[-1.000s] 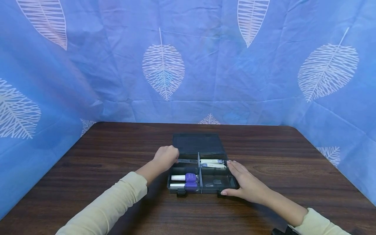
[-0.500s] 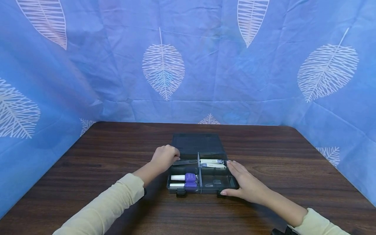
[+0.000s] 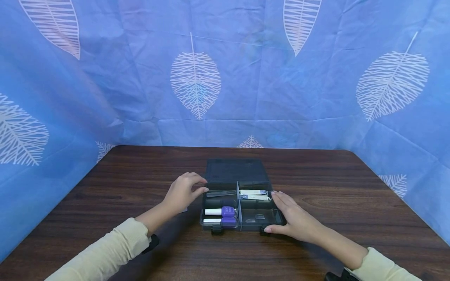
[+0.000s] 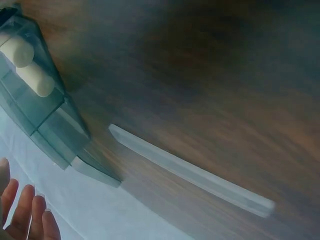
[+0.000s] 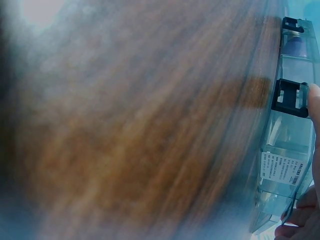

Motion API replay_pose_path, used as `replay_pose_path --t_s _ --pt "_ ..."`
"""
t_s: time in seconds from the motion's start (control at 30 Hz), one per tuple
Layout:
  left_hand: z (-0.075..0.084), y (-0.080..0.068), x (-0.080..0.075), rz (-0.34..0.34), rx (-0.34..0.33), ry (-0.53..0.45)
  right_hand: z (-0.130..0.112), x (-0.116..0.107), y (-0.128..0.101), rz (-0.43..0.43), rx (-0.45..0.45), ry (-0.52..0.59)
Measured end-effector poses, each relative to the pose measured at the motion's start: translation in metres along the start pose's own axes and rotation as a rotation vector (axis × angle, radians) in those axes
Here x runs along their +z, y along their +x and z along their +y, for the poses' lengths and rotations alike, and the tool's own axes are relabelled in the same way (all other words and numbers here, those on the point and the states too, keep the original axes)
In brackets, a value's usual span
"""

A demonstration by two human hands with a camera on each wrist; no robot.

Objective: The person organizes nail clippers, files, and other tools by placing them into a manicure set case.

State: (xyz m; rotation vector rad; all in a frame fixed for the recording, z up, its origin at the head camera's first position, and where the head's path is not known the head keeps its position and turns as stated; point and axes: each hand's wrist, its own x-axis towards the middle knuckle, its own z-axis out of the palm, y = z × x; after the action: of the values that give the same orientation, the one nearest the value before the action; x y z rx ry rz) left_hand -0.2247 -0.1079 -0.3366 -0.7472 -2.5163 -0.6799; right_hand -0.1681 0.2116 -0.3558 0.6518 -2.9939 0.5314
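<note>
A grey see-through compartment box (image 3: 241, 227) lies open on the wooden table (image 3: 140, 175), its lid (image 3: 235, 170) flat behind it. The back left compartment holds a nail file (image 3: 220, 193); two purple polish bottles (image 3: 227, 212) lie in the front left one. White nail clippers (image 3: 254, 195) sit in the back right compartment. My left hand (image 3: 197, 186) hovers just left of the box, fingers relaxed and holding nothing. My right hand (image 3: 288, 216) rests flat along the box's right side, thumb at the front edge. In the right wrist view the thumb tip touches a black latch (image 5: 290, 97).
Blue cloth with white leaf prints (image 3: 197, 78) walls the table at the back and both sides. Bare wood stretches left, right and in front of the box. The left wrist view shows the box corner (image 4: 55, 125) and my fingertips (image 4: 25, 220).
My left hand has let go of the nail file, which now lies in the back left compartment, and has drawn back to the left with its fingers opened. The right hand has not moved.
</note>
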Motion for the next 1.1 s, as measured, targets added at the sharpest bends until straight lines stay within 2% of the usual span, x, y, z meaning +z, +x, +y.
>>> replay_pose_path --t_s 0.5,0.63,0.87,1.1 --pt "-0.028 -0.037 -0.023 0.044 -0.086 -0.026 -0.001 0.000 0.000 0.012 -0.002 -0.002" --pt "-0.035 -0.047 -0.027 0.021 -0.124 -0.035 -0.001 0.000 -0.001 0.004 0.004 0.004" --pt "-0.048 -0.066 -0.032 -0.020 -0.153 -0.026 0.000 0.000 -0.001 0.001 0.003 0.006" --pt "-0.059 -0.081 -0.035 -0.095 -0.215 -0.056 -0.001 0.000 -0.001 -0.003 0.001 0.009"
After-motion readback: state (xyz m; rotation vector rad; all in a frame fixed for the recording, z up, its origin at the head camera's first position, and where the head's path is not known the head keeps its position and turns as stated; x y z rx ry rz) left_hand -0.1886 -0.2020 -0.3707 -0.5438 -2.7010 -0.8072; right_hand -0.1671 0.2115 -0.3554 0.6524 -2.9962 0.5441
